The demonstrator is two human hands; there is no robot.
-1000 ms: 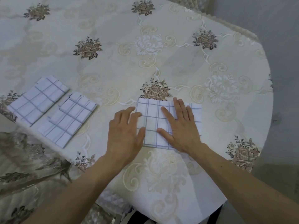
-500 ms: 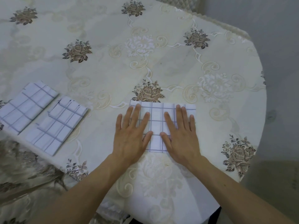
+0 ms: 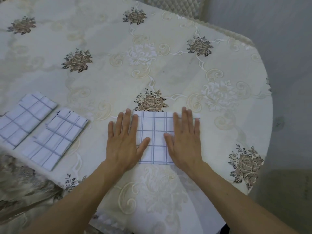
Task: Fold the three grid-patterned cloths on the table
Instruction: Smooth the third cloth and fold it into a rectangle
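Note:
A folded white cloth with blue grid lines (image 3: 156, 137) lies flat near the table's front edge. My left hand (image 3: 124, 141) presses palm-down on its left side, fingers spread, partly off the cloth's edge. My right hand (image 3: 183, 139) lies flat over its right side. Neither hand grips anything. At the left sit two more folded grid cloths side by side: one nearer the middle (image 3: 55, 137) and one at the far left (image 3: 25, 119), both folded into rectangles.
The table wears a cream tablecloth (image 3: 168, 73) with brown rose prints; its rounded edge curves along the right and front. A quilted chair back (image 3: 177, 5) stands at the far side. Draped floral fabric (image 3: 22, 188) hangs at the lower left.
Both hands have slid apart across the cloth, the left one toward its left edge and the right one toward its right edge, with fingers stretched flat. The two cloths at the left have not moved.

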